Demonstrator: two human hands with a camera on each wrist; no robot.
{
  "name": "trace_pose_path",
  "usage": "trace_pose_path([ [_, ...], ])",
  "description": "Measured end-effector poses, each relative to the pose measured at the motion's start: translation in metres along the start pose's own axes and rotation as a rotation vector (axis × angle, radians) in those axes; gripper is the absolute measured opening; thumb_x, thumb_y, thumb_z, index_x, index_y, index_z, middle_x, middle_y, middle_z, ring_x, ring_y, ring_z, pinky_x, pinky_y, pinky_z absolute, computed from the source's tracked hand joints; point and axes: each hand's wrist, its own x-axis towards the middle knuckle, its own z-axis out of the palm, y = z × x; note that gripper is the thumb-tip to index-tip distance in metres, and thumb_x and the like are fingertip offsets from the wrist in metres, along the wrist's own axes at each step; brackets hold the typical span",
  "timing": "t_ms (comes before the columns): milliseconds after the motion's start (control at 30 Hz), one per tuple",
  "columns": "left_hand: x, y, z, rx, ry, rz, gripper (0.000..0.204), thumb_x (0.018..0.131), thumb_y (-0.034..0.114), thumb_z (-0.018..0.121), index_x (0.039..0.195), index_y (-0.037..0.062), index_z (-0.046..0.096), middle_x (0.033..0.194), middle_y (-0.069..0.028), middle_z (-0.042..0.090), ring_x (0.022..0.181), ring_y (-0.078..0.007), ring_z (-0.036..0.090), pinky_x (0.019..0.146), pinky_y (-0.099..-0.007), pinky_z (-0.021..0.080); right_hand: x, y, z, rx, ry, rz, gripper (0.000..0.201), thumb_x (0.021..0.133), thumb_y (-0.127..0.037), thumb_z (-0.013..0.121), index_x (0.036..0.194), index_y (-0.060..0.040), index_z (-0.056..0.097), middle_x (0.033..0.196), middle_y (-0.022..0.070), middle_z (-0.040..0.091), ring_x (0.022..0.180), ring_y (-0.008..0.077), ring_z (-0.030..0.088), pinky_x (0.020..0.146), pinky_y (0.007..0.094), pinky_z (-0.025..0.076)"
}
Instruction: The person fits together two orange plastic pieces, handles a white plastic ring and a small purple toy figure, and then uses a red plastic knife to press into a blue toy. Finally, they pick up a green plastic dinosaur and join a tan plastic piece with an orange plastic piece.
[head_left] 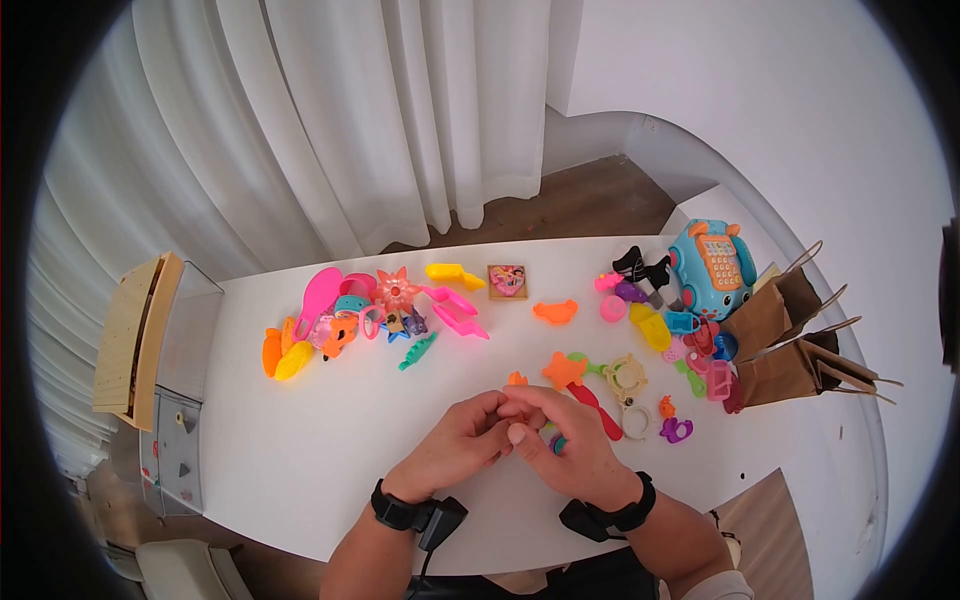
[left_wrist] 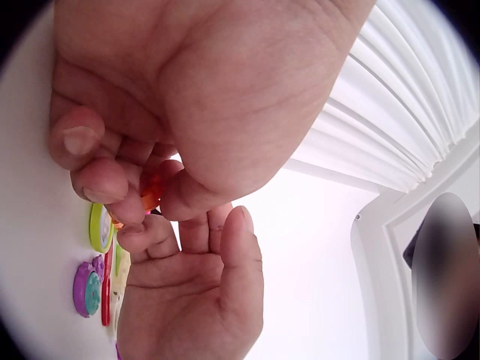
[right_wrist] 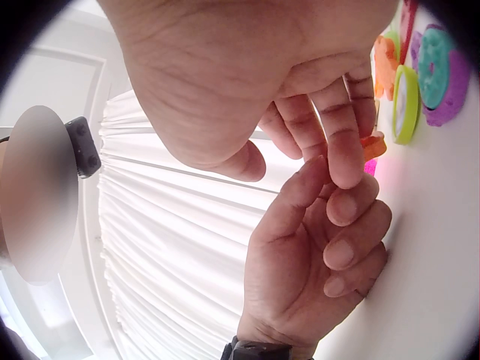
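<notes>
Both hands meet low over the front middle of the table (head_left: 290,460). My left hand (head_left: 450,445) has its fingers curled, and between thumb and fingers shows a small translucent orange piece (left_wrist: 152,196), mostly hidden; its kind cannot be made out. My right hand (head_left: 585,462) reaches across with its fingertips at the left thumb and fingers, its own thumb standing apart. Just past the fingertips lies an orange toy (head_left: 517,379). Beneath and beside the right hand are a lime-rimmed disc (right_wrist: 406,105), a purple-and-teal round toy (right_wrist: 442,82) and a long red piece (head_left: 597,408).
Colourful plastic toys, including a pink paddle (head_left: 321,292), cluster at the left back. A toy telephone (head_left: 715,268) and brown paper bags (head_left: 790,335) stand at the right. A small picture box (head_left: 507,282) sits at the back; a clear case (head_left: 190,345) is beyond the left edge.
</notes>
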Motion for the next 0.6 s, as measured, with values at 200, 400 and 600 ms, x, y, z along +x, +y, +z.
trace_pose_path([
  [200,-0.0004,0.0003,0.0005,-0.002,0.006,-0.001,0.031,0.107,0.010,0.055,0.137,0.0040,0.060,0.100,0.0022,0.067,0.073,-0.0029,0.051,0.062,-0.0205,0.042,0.0001,-0.0003,0.0000,0.000,0.000,0.003,0.039,0.100,-0.010,0.069,0.137,0.0004,0.060,0.114,0.0126,0.075,0.086,0.0159,0.071,0.082,0.0302,0.057],
  [400,-0.0003,0.0015,0.0009,0.005,0.009,-0.006,0.031,0.108,0.011,0.055,0.137,0.0044,0.060,0.100,0.0022,0.067,0.073,-0.0030,0.052,0.063,-0.0205,0.043,0.0002,-0.0006,0.0001,0.004,-0.002,0.007,0.040,0.100,-0.010,0.069,0.137,0.0004,0.060,0.113,0.0123,0.075,0.087,0.0159,0.071,0.082,0.0302,0.057],
  [600,-0.0008,0.0036,0.0019,0.012,0.005,0.000,0.031,0.107,0.011,0.055,0.137,0.0044,0.060,0.100,0.0018,0.067,0.073,-0.0032,0.052,0.063,-0.0206,0.043,0.0002,-0.0018,0.0003,0.021,-0.003,0.019,0.040,0.100,-0.009,0.069,0.137,0.0007,0.060,0.113,0.0124,0.075,0.086,0.0156,0.070,0.082,0.0299,0.057],
])
